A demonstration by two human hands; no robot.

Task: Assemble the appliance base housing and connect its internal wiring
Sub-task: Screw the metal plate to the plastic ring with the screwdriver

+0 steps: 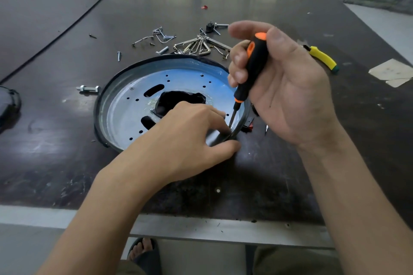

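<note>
A round metal base plate (125, 105) with a dark rim, small holes and a black central opening lies on the dark table. My left hand (190, 131) rests on its near right part, fingers and thumb pinching the rim by the screwdriver tip. My right hand (279, 82) grips a black and orange screwdriver (252, 69) held nearly upright, its shaft tip touching the plate's right rim. A small red and black part (249, 123) lies just outside that rim, mostly hidden.
Loose screws, bolts and a ring of hex keys (194, 46) lie behind the plate. A yellow-handled tool (323, 57) lies to the right, a metal bracket (88, 89) to the left, a dark housing part (9, 102) at the left edge. Paper scraps (391, 71) sit far right.
</note>
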